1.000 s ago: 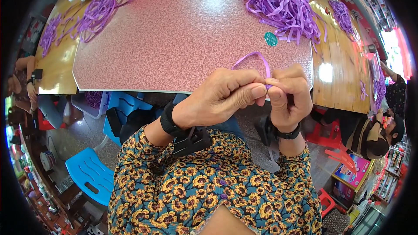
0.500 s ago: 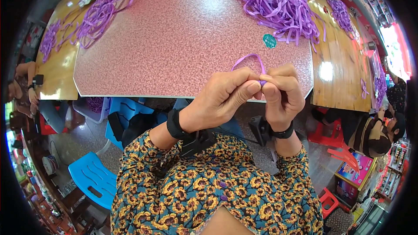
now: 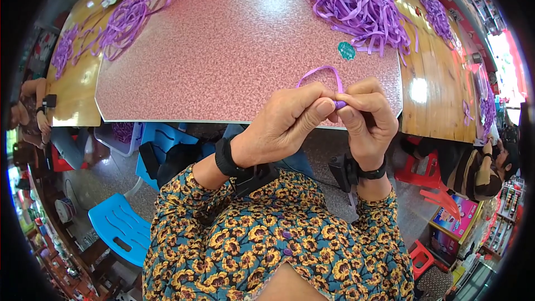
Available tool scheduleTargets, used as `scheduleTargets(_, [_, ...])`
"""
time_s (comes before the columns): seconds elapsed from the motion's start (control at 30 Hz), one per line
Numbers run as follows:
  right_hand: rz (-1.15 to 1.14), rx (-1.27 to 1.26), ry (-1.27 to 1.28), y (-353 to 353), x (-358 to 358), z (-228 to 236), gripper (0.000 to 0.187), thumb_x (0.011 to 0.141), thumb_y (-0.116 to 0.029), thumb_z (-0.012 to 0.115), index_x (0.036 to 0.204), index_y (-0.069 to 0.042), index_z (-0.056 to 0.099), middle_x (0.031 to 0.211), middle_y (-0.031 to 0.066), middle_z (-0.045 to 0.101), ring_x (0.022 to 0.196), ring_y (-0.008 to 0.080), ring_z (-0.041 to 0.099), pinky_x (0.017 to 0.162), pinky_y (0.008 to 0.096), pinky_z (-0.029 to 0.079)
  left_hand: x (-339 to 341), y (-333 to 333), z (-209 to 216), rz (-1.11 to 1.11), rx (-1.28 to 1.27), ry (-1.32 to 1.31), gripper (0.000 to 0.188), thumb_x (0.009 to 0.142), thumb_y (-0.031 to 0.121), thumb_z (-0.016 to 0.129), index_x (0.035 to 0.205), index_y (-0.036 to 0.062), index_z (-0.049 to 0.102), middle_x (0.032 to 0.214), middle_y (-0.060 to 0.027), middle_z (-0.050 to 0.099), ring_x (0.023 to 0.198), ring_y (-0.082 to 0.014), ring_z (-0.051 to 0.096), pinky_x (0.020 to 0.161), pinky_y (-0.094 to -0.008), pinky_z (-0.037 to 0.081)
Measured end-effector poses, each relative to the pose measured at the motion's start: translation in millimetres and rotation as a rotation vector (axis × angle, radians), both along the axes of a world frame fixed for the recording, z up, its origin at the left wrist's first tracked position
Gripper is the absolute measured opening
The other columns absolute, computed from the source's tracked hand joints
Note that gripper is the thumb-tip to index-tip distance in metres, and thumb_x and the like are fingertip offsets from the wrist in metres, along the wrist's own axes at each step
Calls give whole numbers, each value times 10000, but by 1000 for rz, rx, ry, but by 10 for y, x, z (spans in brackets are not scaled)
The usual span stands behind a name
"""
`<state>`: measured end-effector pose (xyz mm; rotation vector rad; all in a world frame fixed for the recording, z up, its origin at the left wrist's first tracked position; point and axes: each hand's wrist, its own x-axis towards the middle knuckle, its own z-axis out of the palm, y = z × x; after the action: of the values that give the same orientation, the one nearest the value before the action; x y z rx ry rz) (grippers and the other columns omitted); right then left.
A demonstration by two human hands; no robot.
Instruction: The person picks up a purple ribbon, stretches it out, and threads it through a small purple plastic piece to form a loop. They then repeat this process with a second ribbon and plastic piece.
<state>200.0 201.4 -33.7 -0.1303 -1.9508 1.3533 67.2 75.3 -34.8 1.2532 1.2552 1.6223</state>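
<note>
Both my hands meet over the near right edge of a pink speckled table (image 3: pixel 212 72). A thin purple ribbon (image 3: pixel 326 68) arches up in a loop behind the fingers. My left hand (image 3: pixel 287 120) is closed, thumb and forefinger pinching the ribbon. Close against it, my right hand (image 3: pixel 370 117) pinches the ribbon's short purple part between thumb and fingertips. The fingers hide much of what is held there. A large heap of purple ribbons (image 3: pixel 356 5) lies at the far right of the table.
More purple ribbons (image 3: pixel 131 19) lie at the far left. A round teal sticker (image 3: pixel 346 51) is on the tabletop. Blue chairs (image 3: pixel 120 228) stand at left, a red stool (image 3: pixel 421 170) at right. People sit on both sides. A purple-filled bin (image 3: pixel 116 140) sits below the table edge.
My right hand has shifted slightly right, and more of the purple ribbon shows between the fingertips. Both hands keep their pinch.
</note>
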Motion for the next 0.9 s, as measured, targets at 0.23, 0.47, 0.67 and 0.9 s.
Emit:
scheduleTargets(0.23, [-3, 87, 16, 31, 18, 31, 139, 837, -63, 732, 952, -15, 671, 896, 79, 597, 725, 107, 519, 603, 225, 392, 62, 13, -29, 60, 64, -50, 263, 1026, 221, 459, 974, -8, 577, 755, -74, 605, 679, -160, 605, 604, -295, 467])
scheduleTargets(0.47, [-40, -3, 71, -57, 2, 22, 148, 834, -53, 732, 957, -5, 664, 882, 77, 591, 731, 110, 519, 616, 225, 390, 127, 38, -67, 54, 115, -180, 281, 1033, 236, 441, 964, -9, 559, 751, -46, 580, 684, -111, 568, 606, -266, 460])
scheduleTargets(0.67, [25, -135, -16, -30, 33, 137, 129, 832, -19, 718, 947, -3, 660, 854, 66, 589, 704, 94, 506, 598, 214, 373, 104, 43, -60, 38, 108, -143, 268, 1030, 227, 449, 970, -10, 558, 750, -54, 576, 682, -132, 577, 608, -278, 458])
scheduleTargets(0.9, [-52, 260, -88, 46, 51, 294, 129, 798, -8, 738, 910, -14, 672, 769, 62, 596, 627, 112, 530, 524, 239, 377, 60, 54, -9, 61, 115, 32, 253, 1026, 216, 452, 971, -5, 562, 747, -91, 564, 671, -203, 594, 605, -312, 456])
